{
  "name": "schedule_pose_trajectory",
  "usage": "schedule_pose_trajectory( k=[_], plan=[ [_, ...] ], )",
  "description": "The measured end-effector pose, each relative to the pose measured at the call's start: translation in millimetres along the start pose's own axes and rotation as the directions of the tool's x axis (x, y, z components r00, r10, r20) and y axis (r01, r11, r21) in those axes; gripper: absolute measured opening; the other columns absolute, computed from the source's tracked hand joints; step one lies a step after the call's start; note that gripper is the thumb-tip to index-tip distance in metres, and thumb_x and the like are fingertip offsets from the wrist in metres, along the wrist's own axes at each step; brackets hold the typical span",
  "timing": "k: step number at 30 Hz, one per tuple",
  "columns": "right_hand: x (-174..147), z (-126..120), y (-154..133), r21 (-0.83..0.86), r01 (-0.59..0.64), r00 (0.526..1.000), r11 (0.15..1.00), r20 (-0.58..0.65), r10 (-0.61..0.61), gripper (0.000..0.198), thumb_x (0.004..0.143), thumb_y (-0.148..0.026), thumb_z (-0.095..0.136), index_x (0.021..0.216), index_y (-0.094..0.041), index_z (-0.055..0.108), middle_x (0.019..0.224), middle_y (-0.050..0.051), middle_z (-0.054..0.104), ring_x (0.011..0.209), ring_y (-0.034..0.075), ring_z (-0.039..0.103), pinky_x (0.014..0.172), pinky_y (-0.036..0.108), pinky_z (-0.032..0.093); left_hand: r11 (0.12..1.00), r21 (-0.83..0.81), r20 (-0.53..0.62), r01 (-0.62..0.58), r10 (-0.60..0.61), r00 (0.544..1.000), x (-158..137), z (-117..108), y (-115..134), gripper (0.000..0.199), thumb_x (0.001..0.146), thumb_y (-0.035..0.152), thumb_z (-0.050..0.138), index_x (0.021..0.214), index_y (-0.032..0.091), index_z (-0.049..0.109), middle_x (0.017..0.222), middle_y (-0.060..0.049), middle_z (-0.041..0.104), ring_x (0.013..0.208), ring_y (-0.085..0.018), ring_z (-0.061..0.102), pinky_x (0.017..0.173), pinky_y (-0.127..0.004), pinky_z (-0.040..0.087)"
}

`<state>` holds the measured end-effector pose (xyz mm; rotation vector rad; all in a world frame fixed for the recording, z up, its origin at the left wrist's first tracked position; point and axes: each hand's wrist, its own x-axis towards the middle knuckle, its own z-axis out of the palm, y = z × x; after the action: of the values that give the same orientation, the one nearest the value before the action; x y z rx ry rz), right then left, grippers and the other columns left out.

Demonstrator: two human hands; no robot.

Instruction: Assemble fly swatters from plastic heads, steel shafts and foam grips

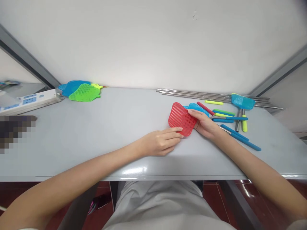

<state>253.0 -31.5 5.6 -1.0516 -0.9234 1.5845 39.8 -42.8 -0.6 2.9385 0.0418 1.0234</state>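
Note:
A red mesh fly swatter head (179, 118) is held between my two hands, tilted just above the table. My right hand (205, 124) grips its right corner, thumb on top and the other fingers underneath, mostly hidden. On its lower edge lie the fingers of my left hand (164, 142), close together, with the thumb out of sight. Behind the red head, partly covered by it and by my right hand, is a blue mesh swatter head (198, 107). Blue handle sleeves (244, 140), some with metal rods in them, lie right of my right hand.
Thin metal rods (192, 93) lie along the back wall, a teal swatter head (242, 101) on them. A dark red sleeve (205, 108) and a yellow sleeve (244, 124) lie nearby. At back left are a green swatter head (85, 92), blue ones (74, 86) and a power strip (35, 99).

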Motion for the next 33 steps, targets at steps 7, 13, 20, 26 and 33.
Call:
schedule_pose_trajectory(
  k=[7,13,20,26,33],
  plan=[
    [0,0,-2,-0.008,-0.037,0.999,0.999,-0.002,0.037,0.012,0.074,-0.026,0.058,0.079,-0.017,0.063,0.082,0.001,0.065,0.070,0.009,0.058,0.068,0.021,0.046,0.992,-0.040,0.022,0.120,-0.119,0.993,-3,-1,-6,0.023,0.078,0.008,0.043,0.097,0.009,0.056,0.100,-0.012,0.063,0.113,-0.020,0.047,0.094,-0.031,0.045],
    [0,-3,-1,-0.055,-0.070,0.996,0.996,0.056,0.073,0.017,0.075,-0.026,0.057,0.087,-0.015,0.064,0.085,0.004,0.065,0.072,0.012,0.060,0.072,0.027,0.047,0.955,-0.057,0.009,0.290,-0.290,0.957,-7,-2,-12,0.027,0.080,0.010,0.040,0.103,0.014,0.054,0.116,-0.012,0.052,0.108,-0.015,0.049,0.091,-0.030,0.045],
    [-3,-2,-3,-0.151,-0.105,0.981,0.983,0.144,0.127,0.018,0.073,-0.026,0.059,0.086,-0.015,0.064,0.073,0.003,0.064,0.060,0.012,0.059,0.056,0.024,0.049,0.959,-0.049,0.018,0.280,-0.279,0.960,-9,-7,-20,0.038,0.084,0.009,0.036,0.120,0.016,0.045,0.126,-0.010,0.048,0.118,-0.013,0.041,0.100,-0.031,0.038],
    [-3,-4,-4,-0.188,-0.063,0.976,0.980,0.195,0.100,0.016,0.074,-0.028,0.057,0.080,-0.013,0.062,0.067,0.002,0.061,0.055,0.011,0.057,0.051,0.024,0.048,0.964,0.017,-0.018,0.266,-0.266,0.964,-12,-11,-31,0.044,0.084,0.009,0.036,0.127,0.019,0.038,0.130,-0.009,0.044,0.122,-0.014,0.036,0.102,-0.034,0.035],
    [-2,-5,-4,-0.182,-0.049,0.978,0.982,0.193,0.085,0.017,0.073,-0.030,0.058,0.075,-0.014,0.060,0.063,0.002,0.059,0.056,0.012,0.059,0.050,0.023,0.047,0.939,0.053,-0.190,0.340,-0.325,0.927,-15,-19,-42,0.035,0.084,0.017,0.042,0.118,0.021,0.048,0.117,-0.008,0.055,0.113,-0.015,0.046,0.094,-0.035,0.043]
  ],
)
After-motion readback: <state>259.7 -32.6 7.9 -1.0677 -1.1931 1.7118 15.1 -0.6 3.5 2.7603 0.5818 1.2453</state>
